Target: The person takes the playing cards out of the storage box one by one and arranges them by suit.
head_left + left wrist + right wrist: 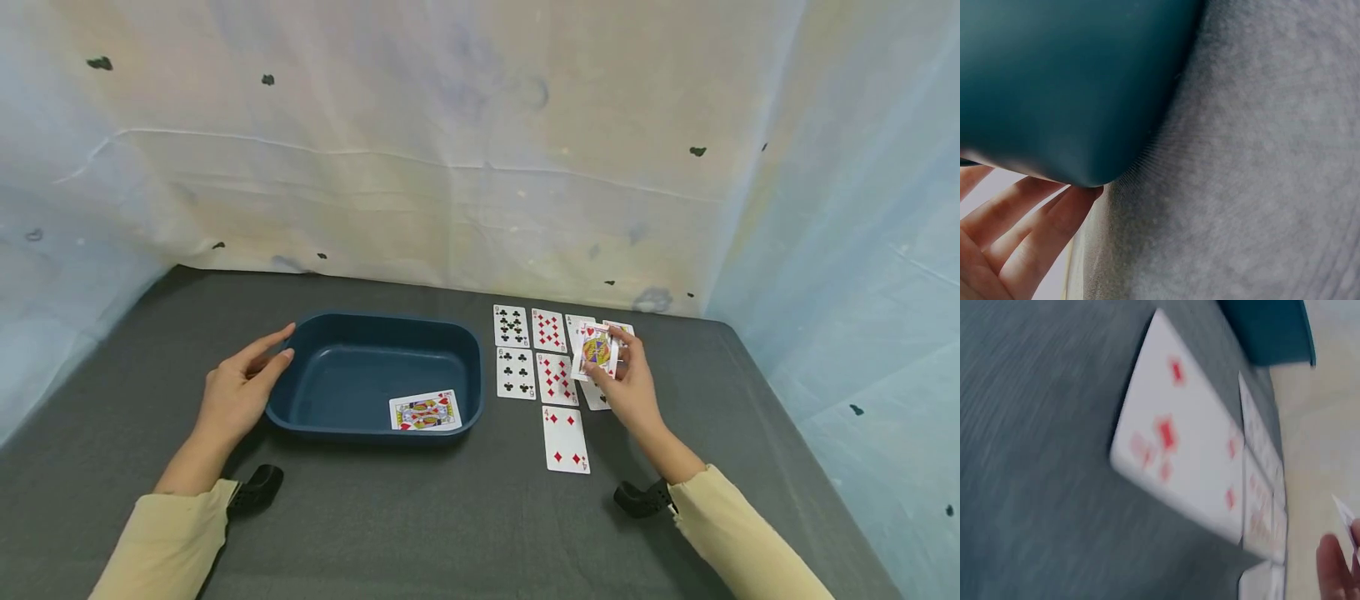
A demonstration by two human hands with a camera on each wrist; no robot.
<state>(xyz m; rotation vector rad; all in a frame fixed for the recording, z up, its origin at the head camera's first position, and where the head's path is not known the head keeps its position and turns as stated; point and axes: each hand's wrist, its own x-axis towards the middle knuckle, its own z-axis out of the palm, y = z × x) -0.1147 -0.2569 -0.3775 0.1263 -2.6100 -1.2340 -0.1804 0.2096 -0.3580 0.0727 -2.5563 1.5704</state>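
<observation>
A dark blue rectangular tray [337, 434] stands on the table, with a face card [425, 412] lying face up in its front right corner. My left hand [238, 385] grips the tray's left rim, thumb at the edge; in the left wrist view its fingers [1054, 228] touch the outer wall. Over the rows of cards, my right hand [630, 379] pinches a face card of hearts [596, 352] between thumb and fingers. Below it are a four of diamonds [566, 439], a card of diamonds [557, 379] and others partly covered by the hand and held card.
Left of the right hand lie two club cards, one at the back [512, 326] and one in front [515, 372], beside another diamond card [548, 331]. A grey cloth [450, 533] covers the table. Pale curtains [465, 167] hang behind and at the sides.
</observation>
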